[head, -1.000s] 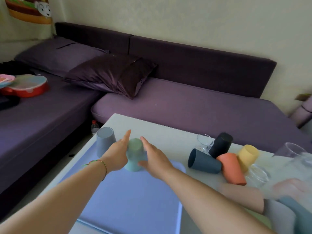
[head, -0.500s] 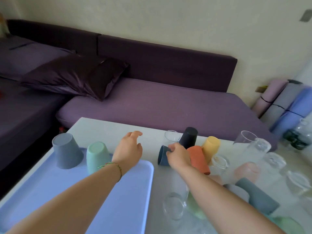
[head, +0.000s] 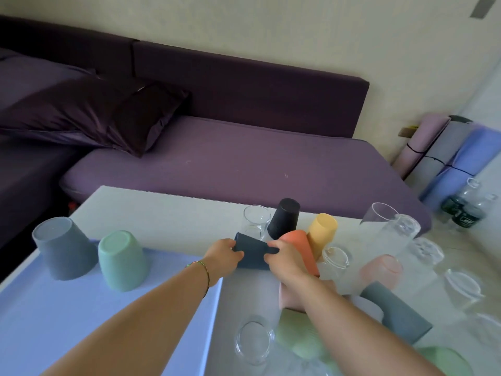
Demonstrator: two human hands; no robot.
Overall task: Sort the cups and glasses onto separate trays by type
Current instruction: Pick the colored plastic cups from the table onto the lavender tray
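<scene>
A dark blue cup (head: 253, 253) lies on its side on the white table (head: 168, 213). My left hand (head: 221, 257) grips its open end and my right hand (head: 284, 257) grips its base end. On the light blue tray (head: 108, 321) at the left stand a grey cup (head: 65, 249) and a green cup (head: 122, 260), both upside down. Behind my hands are a black cup (head: 284, 218), an orange cup (head: 299, 246), a yellow cup (head: 322, 232) and a clear glass (head: 254, 219).
Several clear glasses (head: 390, 234) and more plastic cups, pink (head: 381, 271), grey-blue (head: 395, 313) and green (head: 298, 337), crowd the table's right side. One glass (head: 253, 339) lies near the tray's right edge. A purple sofa (head: 244, 158) runs behind the table. Rolled mats (head: 447, 150) lean at the right.
My left hand has moved right from above the tray to the dark blue cup. Both hands now hold that cup. The green cup stands released on the tray.
</scene>
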